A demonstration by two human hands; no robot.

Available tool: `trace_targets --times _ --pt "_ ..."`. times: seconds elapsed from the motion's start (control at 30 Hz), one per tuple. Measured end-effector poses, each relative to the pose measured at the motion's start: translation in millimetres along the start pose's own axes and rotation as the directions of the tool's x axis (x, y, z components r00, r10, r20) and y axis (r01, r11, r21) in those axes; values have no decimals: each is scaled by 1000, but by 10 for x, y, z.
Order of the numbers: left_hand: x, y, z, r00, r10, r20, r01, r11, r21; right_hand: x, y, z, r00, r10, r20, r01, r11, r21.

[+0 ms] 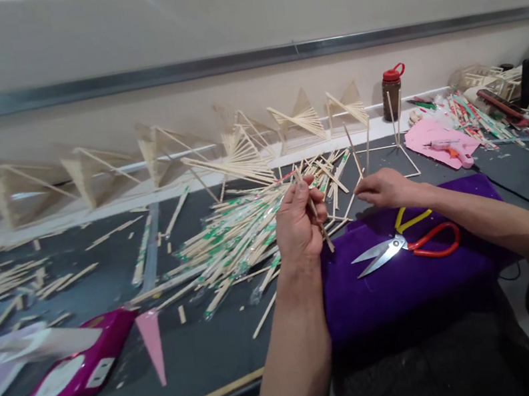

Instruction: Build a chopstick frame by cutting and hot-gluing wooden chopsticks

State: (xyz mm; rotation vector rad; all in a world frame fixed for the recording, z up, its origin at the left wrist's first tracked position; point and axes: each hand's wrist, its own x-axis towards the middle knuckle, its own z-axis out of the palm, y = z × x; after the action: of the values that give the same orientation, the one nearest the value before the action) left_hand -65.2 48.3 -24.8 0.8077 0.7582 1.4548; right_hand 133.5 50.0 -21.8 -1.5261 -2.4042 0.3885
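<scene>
My left hand [301, 219] is closed around a few thin wooden chopsticks [326, 236], their lower ends sticking out below the fingers. To its right, my right hand [385, 188] pinches a stick of a box-like chopstick frame [409, 160], with several uprights rising from its base. Part of that frame is hidden behind my right hand and wrist. Scissors [395, 244] with one red and one yellow handle lie slightly open on a folded purple cloth [364, 306], just below my right hand. A heap of chopsticks [236, 243], many in green-printed clear wrappers, spreads left of my left hand.
Fan-shaped stick structures [299, 118] line the wall. A brown bottle [391, 95] with a red lid stands at the back. Magenta devices [82, 363] sit left and far right. A glue gun [454, 149] rests on pink paper [419, 138]. Loose stick pieces [18, 273] litter the left.
</scene>
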Motion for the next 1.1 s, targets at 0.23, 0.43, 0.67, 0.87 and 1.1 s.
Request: trace_targets --times 0.23,0.43,0.67,0.87,1.1 --pt "27 -63 3 1000 16 26 -16 1000 22 -285 859 -171 886 312 -342 -113 862 493" --pt "35 -151 141 998 -37 54 21 962 272 -303 980 -38 899 291 -328 -39 798 601" --pt "37 -142 377 949 -114 295 -316 -373 872 -297 890 -15 940 205 -272 -76 905 418" --pt "94 -351 350 914 -310 262 -404 -638 656 -286 929 -5 942 204 -267 -105 934 341" --pt "287 -454 74 960 -194 204 -282 -676 681 -293 930 -21 948 212 -237 -146 952 267"
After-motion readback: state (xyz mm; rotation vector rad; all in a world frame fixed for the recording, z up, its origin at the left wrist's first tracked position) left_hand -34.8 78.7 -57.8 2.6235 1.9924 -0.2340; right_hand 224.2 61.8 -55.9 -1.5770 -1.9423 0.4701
